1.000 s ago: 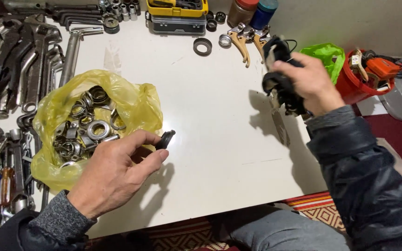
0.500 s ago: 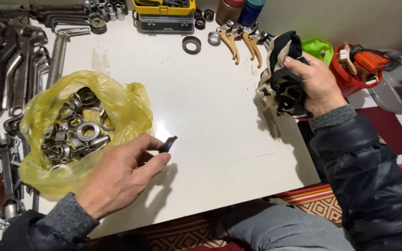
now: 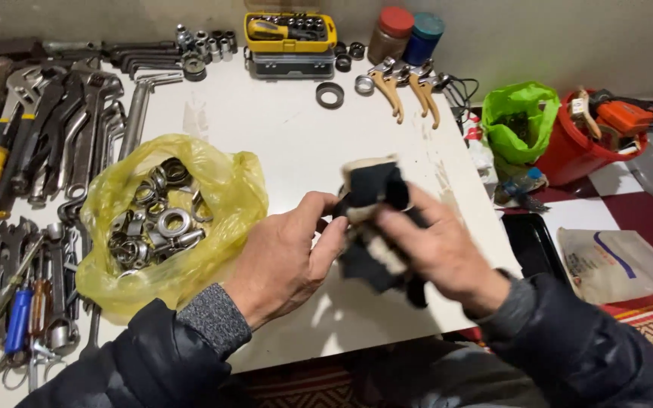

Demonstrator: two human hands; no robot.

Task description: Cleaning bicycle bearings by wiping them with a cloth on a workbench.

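Both hands had come together over the middle of the white worktop since the earlier frames, when the right hand held the rag well off to the right edge and the left hand pinched a small black part alone near the bag. That white worktop carried everything else. Along its left side lay a spread of steel wrenches and pliers. Just left of the hands sat the crumpled yellow plastic bag, open and full of metal rings and bearings. At the far edge stood a yellow case of bits, with two tan-handled brake levers to its right. Off the worktop to the right stood a red bucket beside a green plastic bag.

At the centre, the black and cream cloth rag was bunched between the hands. The right hand had its fingers closed around the rag. The left hand pressed its fingers narrowly into the rag's left side; whether they held the small black part was hidden by the cloth.
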